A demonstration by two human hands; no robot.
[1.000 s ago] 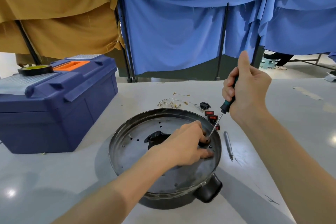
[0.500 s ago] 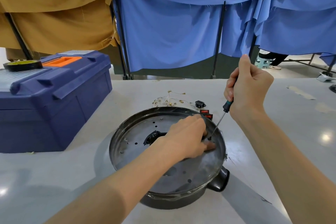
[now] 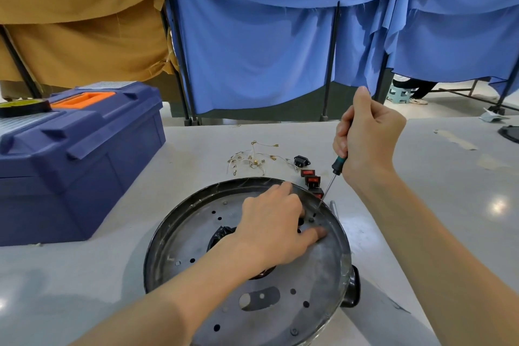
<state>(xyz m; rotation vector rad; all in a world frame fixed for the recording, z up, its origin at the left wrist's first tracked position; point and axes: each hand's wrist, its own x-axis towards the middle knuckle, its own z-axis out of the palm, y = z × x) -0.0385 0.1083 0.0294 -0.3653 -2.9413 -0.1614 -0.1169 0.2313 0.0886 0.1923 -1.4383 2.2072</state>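
We clench our right hand [image 3: 365, 137] round the handle of the screwdriver [image 3: 331, 180], right of centre, thumb on top. The shaft slants down-left, and the tip meets the upturned pot base [image 3: 191, 236] near its upper right rim. The pot base sits on the table [image 3: 449, 205] at lower centre. Our left hand [image 3: 275, 230] rests on it, fingers relaxed, grasping nothing. Red switches [image 3: 312, 180] lie just beyond the rim. A blue toolbox [image 3: 84, 154] stands at left.
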